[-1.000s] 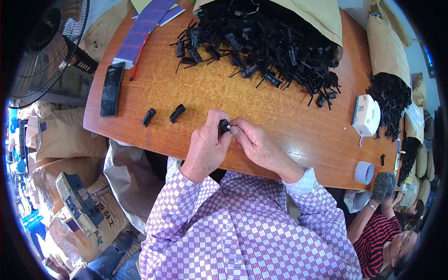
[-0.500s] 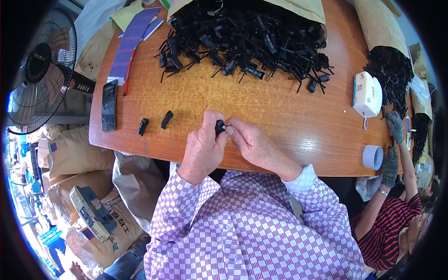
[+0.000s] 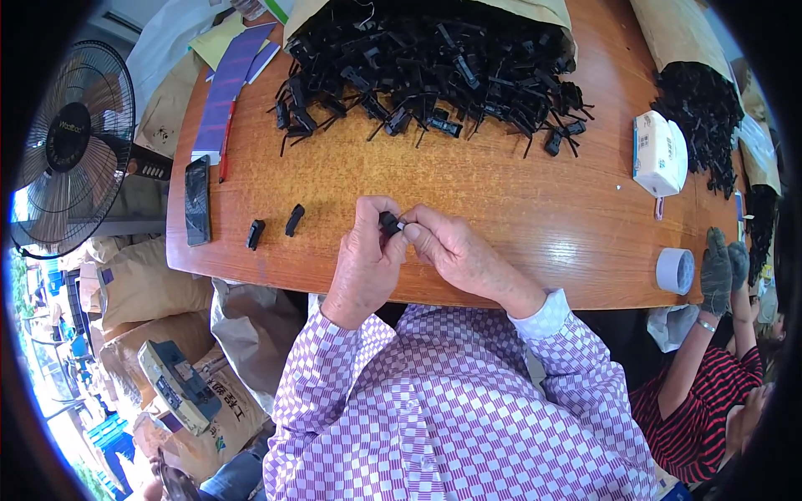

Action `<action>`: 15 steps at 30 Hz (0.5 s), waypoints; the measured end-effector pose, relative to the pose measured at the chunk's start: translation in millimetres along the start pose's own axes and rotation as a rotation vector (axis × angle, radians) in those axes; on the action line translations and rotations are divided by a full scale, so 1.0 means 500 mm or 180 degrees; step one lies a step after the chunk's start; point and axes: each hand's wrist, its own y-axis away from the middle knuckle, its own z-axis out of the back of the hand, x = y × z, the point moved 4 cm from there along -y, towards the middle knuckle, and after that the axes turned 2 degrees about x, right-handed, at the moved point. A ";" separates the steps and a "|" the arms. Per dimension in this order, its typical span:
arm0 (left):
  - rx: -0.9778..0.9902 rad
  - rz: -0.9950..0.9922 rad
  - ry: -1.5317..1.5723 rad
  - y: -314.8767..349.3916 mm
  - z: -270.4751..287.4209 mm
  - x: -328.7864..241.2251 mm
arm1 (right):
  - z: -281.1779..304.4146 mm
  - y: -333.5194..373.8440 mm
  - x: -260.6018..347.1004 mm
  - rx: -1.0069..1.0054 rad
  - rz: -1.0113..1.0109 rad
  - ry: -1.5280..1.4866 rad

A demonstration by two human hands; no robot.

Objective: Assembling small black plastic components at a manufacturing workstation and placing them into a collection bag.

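Note:
My left hand (image 3: 364, 263) is closed around a small black plastic part (image 3: 389, 222), held just above the table's near edge. Against the end of that part, the thumb and forefinger of my right hand (image 3: 451, 255) pinch together. A tiny pale bit shows between these fingertips, too small to name. Two similar black parts lie to the left on the wood, one black piece (image 3: 256, 235) nearer and another black piece (image 3: 295, 220) beside it. Beyond my hands, a big heap of black plastic parts (image 3: 418, 83) with thin stems spills from a paper sack (image 3: 572, 37).
On the table's left lie a dark phone-shaped slab (image 3: 197, 200), a red pencil (image 3: 226, 142) and purple paper strips (image 3: 227, 92). A fan (image 3: 71, 138) stands beyond. At right are a tissue pack (image 3: 658, 154), a tape roll (image 3: 674, 270) and a co-worker's gloved hand (image 3: 716, 275).
My hands keep their grip, with the black part turned slightly between them. The co-worker's gloved hands have shifted and come closer together. The whole view has moved a little.

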 end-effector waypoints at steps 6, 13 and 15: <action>0.0004 0.0069 -0.0224 -0.003 0.000 0.001 | -0.002 -0.007 0.004 -0.0080 -0.0038 0.0298; -0.0437 -0.0317 -0.0896 -0.006 0.014 -0.025 | -0.019 -0.025 0.002 -0.0458 0.0140 0.0099; -0.0586 -0.0367 -0.0745 -0.003 0.027 -0.021 | -0.022 -0.033 0.016 -0.0460 0.0283 -0.0032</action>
